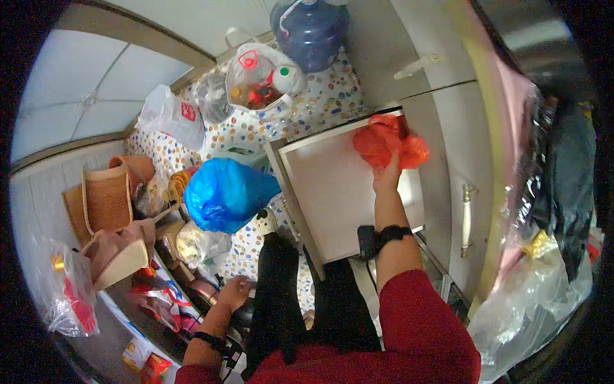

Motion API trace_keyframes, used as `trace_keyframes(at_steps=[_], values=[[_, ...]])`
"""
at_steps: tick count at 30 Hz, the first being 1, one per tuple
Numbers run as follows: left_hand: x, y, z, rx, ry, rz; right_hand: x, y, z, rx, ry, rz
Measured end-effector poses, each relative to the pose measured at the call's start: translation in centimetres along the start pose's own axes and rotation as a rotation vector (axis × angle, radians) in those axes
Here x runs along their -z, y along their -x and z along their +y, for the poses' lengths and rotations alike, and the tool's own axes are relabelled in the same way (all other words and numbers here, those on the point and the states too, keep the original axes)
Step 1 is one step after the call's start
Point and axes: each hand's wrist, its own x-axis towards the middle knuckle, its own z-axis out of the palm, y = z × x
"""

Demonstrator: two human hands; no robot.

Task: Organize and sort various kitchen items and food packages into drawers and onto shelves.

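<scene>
My right hand (387, 174) grips a crumpled red plastic bag (379, 143) over the far right part of a pulled-out drawer (326, 201). The drawer's pale bottom is bare where it shows. A full blue plastic bag (225, 194) is at the drawer's front, its narrow end meeting the front panel (292, 201); how it is held there I cannot tell. Low beside my left leg is my left hand (236, 292), its fingers partly curled and nothing plainly in it.
A large water jug (311, 33), an open bag of bottles (261, 79) and a white plastic bag (170, 115) stand on the pebble-patterned floor. Woven baskets (108, 199) and a cap (122, 249) crowd the left. Plastic bags (532, 293) cover the counter at right.
</scene>
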Motion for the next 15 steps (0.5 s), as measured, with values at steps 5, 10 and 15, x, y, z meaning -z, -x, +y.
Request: trace_keyframes(at_steps=[5,10,15], values=[[-1.1,0.3,-6.0,0.295,0.55,0.036,-1.1,6.7,6.4,0.416,1.081,-0.061],[-0.7,-0.3,-6.4,0.424,0.652,0.033,-4.3,6.1,6.5,0.762,2.268,-0.666],[-3.1,-1.7,-9.7,0.474,0.764,0.032,-0.9,-7.1,2.0,0.754,2.69,-0.241]])
